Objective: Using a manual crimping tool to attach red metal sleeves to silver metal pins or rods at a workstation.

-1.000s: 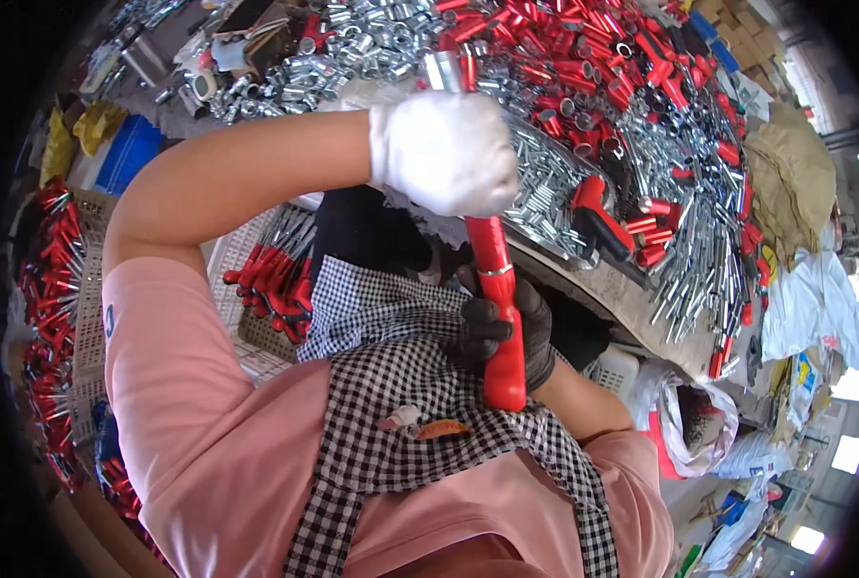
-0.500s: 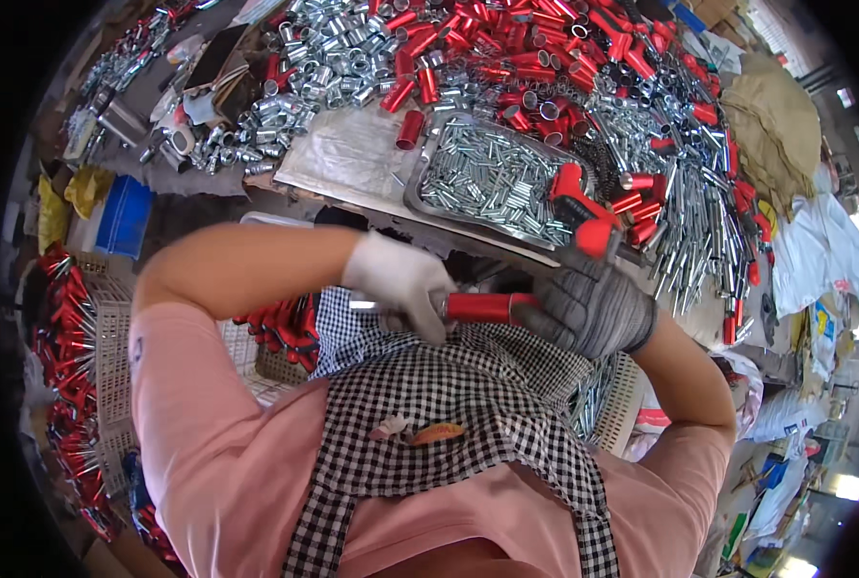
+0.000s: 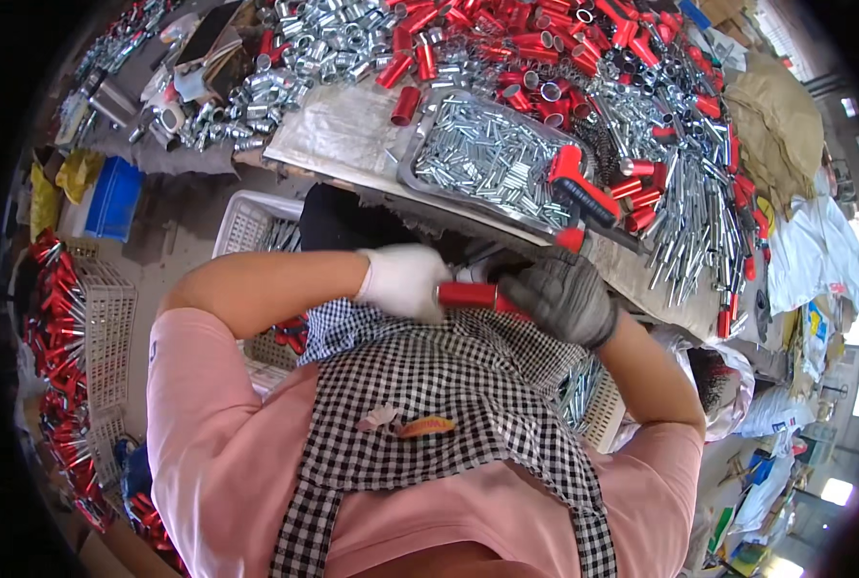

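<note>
A: Holding the red tube [image 3: 468, 295] level at chest height, both hands have it just above the checked apron [image 3: 429, 385]. The left hand [image 3: 402, 281], in a white glove, is closed round one end; the right hand [image 3: 564, 297], in a dark grey glove, is clamped on the other end, so only a short red stretch shows between them.

B: How do you reckon it handles?

A: It looks like painted metal, so stiff, and probably fairly heavy for its length. The glossy paint could be slippery, though the knit gloves should bite well enough. It does not look fragile, but the paint might scratch.

B: Where would you take hold of it?

A: By the two ends, as now, with a full wrap of the fingers rather than a pinch. A round bar would roll out of a pinch.

B: And around it?

A: Just beyond the tube, away from the person, sits a metal tray [image 3: 420, 178] full of small silver pins. Beyond the tray, the worktop [image 3: 338, 130] is heaped with red sleeves [image 3: 506, 48] and silver parts. To the left of the tube, a white crate [image 3: 246, 226] sits below the worktop edge.
</note>
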Action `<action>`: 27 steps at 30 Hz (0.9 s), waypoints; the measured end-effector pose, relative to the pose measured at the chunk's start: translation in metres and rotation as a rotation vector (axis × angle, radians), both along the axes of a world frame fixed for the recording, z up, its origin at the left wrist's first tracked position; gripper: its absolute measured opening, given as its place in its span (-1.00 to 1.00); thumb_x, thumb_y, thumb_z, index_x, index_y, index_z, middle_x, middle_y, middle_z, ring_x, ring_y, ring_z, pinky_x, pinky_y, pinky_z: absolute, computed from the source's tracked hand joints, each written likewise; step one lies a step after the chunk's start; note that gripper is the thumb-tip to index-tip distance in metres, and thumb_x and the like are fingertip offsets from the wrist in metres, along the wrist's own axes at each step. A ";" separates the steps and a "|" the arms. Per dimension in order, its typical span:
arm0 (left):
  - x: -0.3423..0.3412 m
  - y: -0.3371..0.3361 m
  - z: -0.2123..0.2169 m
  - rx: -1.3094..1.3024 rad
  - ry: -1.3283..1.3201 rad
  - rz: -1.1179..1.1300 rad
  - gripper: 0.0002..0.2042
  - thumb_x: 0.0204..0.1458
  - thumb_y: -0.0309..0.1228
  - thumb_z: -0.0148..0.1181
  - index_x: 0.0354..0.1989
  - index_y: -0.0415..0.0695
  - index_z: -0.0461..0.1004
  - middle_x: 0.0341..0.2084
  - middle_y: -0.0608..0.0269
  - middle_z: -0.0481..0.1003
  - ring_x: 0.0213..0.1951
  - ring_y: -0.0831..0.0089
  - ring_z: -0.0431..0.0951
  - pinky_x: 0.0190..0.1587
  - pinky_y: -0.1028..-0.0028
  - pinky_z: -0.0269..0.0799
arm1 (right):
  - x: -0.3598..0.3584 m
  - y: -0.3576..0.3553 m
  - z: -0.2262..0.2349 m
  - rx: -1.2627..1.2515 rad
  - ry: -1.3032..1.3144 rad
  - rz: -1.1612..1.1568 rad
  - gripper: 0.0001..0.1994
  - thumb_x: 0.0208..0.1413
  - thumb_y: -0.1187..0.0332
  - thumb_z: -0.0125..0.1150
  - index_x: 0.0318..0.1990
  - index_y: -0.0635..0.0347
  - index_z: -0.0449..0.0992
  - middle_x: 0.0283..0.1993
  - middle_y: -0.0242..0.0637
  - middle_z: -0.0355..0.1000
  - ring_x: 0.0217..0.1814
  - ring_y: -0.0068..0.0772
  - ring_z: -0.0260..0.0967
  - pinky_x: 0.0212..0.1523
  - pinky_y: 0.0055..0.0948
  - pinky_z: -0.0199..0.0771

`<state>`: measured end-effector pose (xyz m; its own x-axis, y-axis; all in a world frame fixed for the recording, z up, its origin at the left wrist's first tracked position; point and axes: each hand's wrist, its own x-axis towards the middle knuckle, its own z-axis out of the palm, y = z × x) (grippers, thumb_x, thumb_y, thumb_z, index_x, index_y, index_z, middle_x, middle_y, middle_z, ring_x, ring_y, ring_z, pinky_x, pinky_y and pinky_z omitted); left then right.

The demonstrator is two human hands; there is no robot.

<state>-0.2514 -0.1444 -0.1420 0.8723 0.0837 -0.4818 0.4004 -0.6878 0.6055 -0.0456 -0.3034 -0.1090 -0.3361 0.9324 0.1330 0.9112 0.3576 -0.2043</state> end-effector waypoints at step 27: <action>-0.007 0.003 -0.009 0.014 -0.100 0.035 -0.76 -0.11 -0.24 0.23 -0.35 -0.15 0.57 -0.57 0.00 0.55 -0.45 0.05 0.60 -0.36 0.14 0.49 | 0.012 0.023 -0.004 0.332 -0.141 0.504 -0.54 -0.30 0.37 0.36 -0.09 0.17 0.55 -0.23 -0.14 0.54 -0.21 -0.15 0.54 -0.07 -0.25 0.53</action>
<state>-0.2583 -0.1417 -0.1514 0.9125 0.1206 -0.3910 0.3620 -0.6832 0.6341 -0.0339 -0.2801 -0.1130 -0.7599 0.5708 0.3109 0.6238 0.7748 0.1023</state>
